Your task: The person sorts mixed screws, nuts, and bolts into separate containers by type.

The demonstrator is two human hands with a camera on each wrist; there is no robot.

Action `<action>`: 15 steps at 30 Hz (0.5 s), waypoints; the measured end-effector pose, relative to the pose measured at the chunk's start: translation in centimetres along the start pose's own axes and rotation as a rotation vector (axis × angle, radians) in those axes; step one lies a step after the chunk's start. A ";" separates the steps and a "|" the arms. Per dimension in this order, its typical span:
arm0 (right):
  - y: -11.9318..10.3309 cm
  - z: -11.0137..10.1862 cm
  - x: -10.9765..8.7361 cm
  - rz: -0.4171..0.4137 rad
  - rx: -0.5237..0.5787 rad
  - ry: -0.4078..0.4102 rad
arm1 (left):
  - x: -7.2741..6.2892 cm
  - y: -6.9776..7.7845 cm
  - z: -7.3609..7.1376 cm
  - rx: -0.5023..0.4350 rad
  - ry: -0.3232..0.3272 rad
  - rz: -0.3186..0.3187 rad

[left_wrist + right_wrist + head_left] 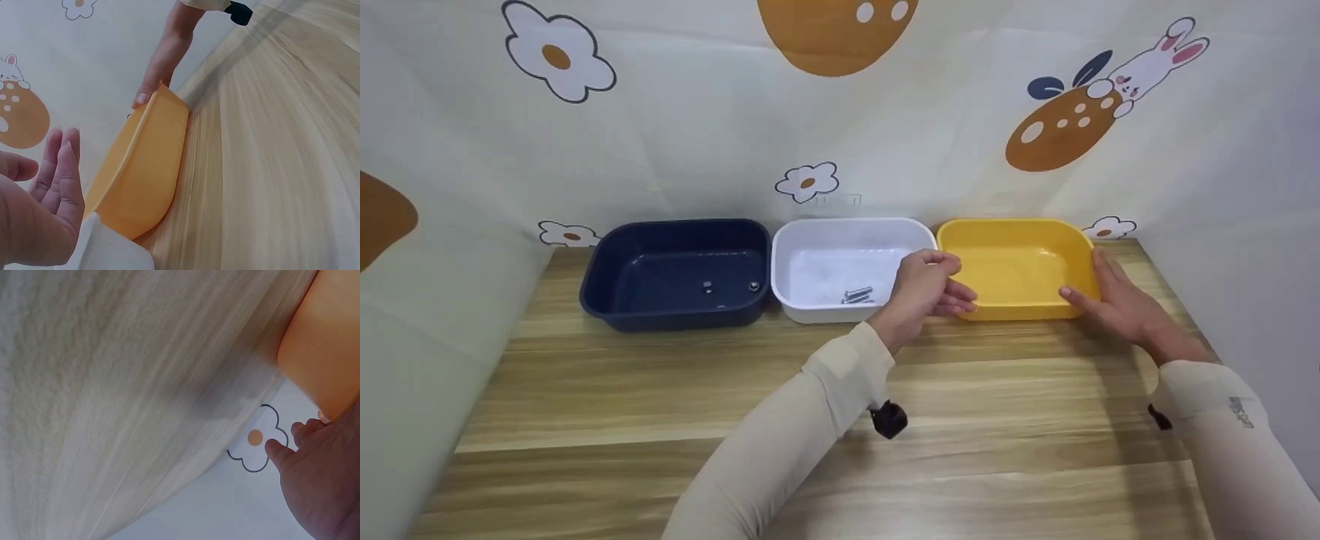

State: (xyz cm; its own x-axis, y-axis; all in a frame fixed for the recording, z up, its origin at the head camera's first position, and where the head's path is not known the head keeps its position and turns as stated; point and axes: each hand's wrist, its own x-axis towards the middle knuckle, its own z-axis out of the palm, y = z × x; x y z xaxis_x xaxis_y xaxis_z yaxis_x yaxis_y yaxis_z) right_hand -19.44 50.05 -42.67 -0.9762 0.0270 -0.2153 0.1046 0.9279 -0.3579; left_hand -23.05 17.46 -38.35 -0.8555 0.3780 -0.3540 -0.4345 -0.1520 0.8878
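A yellow plastic bin (1012,310) stands at the right of the row. My right hand (1129,307) grips its right end, with the thumb over the front rim and the fingers along the outer side. In the left wrist view that thumb lies on the rim of the bin (160,163). My left hand (919,289) is over the spot where the white bin (810,311) meets the yellow one. Its fingers (67,180) are slightly bent, and nothing shows between them. Several metal bolts (857,295) lie in the white bin, partly beside my left wrist.
At the left of the row stands a dark blue bin (675,321) with small metal nuts (754,286) in it. The bins stand on a wood-grain table (660,397) against a printed cloth backdrop (690,112). Pale side walls flank the table.
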 end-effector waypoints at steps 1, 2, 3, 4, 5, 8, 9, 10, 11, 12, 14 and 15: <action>-0.1 0.0 0.0 0.004 -0.001 -0.003 | -0.2 0.0 -0.2 0.001 -0.005 -0.008; -0.1 0.0 0.1 0.004 0.001 -0.005 | -0.3 0.0 -0.4 0.003 -0.009 -0.015; -0.2 0.0 0.1 0.002 0.002 -0.006 | -0.5 0.0 -0.7 0.006 -0.013 -0.022; -0.3 0.0 0.1 0.004 0.004 -0.006 | -0.7 0.0 -0.9 0.011 -0.017 -0.030; -0.3 0.0 0.2 0.005 0.003 -0.008 | -0.8 0.0 -1.1 0.016 -0.019 -0.033; -0.5 -0.1 0.2 0.011 0.000 -0.017 | -1.4 0.1 -1.8 0.034 -0.028 -0.038; -0.5 -0.1 0.1 0.014 -0.001 -0.018 | -1.6 0.1 -2.1 0.040 -0.034 -0.040; -0.5 -0.2 0.1 0.017 -0.001 -0.020 | -1.8 0.1 -2.3 0.045 -0.039 -0.040; -0.5 -0.2 0.0 0.016 -0.002 -0.019 | -2.0 0.2 -2.5 0.052 -0.045 -0.040; -0.5 -0.3 0.0 0.017 -0.001 -0.019 | -2.2 0.1 -2.8 0.063 -0.052 -0.039; -0.6 -0.4 -0.2 0.023 -0.004 -0.018 | -2.6 0.0 -3.2 0.085 -0.065 -0.037; -0.6 -0.5 -0.2 0.026 -0.004 -0.018 | -2.8 0.0 -3.5 0.099 -0.071 -0.032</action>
State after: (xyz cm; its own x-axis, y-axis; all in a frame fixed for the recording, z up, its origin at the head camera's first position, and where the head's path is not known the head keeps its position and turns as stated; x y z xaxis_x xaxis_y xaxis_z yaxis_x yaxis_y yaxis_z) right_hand -19.40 49.66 -41.99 -0.9695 0.0442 -0.2411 0.1290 0.9283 -0.3486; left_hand -21.64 13.25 -38.43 -0.8179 0.4453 -0.3645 -0.4289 -0.0494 0.9020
